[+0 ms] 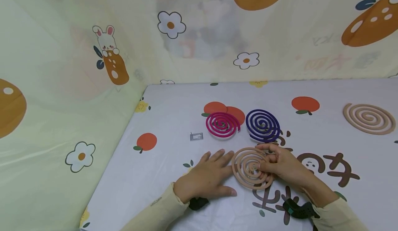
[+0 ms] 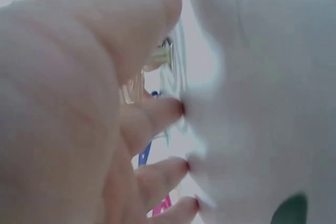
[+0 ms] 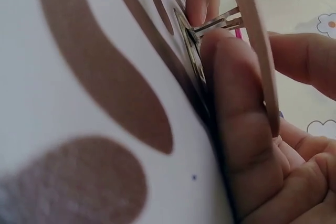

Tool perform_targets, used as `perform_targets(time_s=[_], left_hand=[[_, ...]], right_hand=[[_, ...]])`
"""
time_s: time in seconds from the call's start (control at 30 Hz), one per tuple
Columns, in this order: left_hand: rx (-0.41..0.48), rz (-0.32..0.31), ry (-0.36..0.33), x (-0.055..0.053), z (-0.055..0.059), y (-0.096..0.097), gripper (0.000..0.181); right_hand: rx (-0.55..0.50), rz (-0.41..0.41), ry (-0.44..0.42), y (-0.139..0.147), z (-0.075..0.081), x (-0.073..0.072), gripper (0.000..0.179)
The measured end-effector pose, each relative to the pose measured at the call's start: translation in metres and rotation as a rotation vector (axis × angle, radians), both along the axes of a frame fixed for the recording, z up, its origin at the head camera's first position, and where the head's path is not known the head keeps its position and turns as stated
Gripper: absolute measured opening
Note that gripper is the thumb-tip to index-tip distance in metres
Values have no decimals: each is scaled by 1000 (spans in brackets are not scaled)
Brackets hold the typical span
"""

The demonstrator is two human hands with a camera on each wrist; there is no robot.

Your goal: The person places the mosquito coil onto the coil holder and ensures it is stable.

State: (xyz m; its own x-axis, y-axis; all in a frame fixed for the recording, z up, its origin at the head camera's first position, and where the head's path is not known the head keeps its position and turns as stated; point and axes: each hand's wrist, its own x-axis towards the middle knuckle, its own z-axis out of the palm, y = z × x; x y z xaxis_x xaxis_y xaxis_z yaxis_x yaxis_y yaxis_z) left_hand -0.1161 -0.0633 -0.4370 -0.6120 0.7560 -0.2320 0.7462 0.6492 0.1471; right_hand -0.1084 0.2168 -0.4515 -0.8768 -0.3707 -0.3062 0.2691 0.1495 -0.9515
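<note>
In the head view, a tan mosquito coil (image 1: 244,167) sits between my two hands, low over the white cloth. My right hand (image 1: 281,165) pinches its right side, thumb on top and fingers at the edge and below. The right wrist view shows the coil edge-on (image 3: 260,51), tilted up from the cloth. A thin metal coil stand (image 3: 195,51) has its base on the cloth, and its raised prong meets the coil's underside. My left hand (image 1: 206,179) rests on the cloth with fingers spread, fingertips near the coil's left edge.
Behind the hands lie a pink coil (image 1: 221,124) and a dark blue coil (image 1: 262,125). A small flat metal piece (image 1: 196,136) is left of the pink one. Another tan coil (image 1: 369,118) lies far right. Printed curtains (image 1: 199,65) stand at the back and left.
</note>
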Motion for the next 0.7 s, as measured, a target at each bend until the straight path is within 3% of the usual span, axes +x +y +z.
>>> perform_targets(time_s=[0.2,0.43,0.57,0.7], left_hand=[[105,42,102,-6,2,-3,73],[160,61,117,-6,-2,0,74],[175,69,126,-5,-2,1,74],[187,70,127,-6,-3,0,75]], right_hand=[[21,21,56,1,2,2,80],[128,10,148,6,10,8,84],[248,9,155,6,15,13,91],[295,32,190,3,18,21,102]])
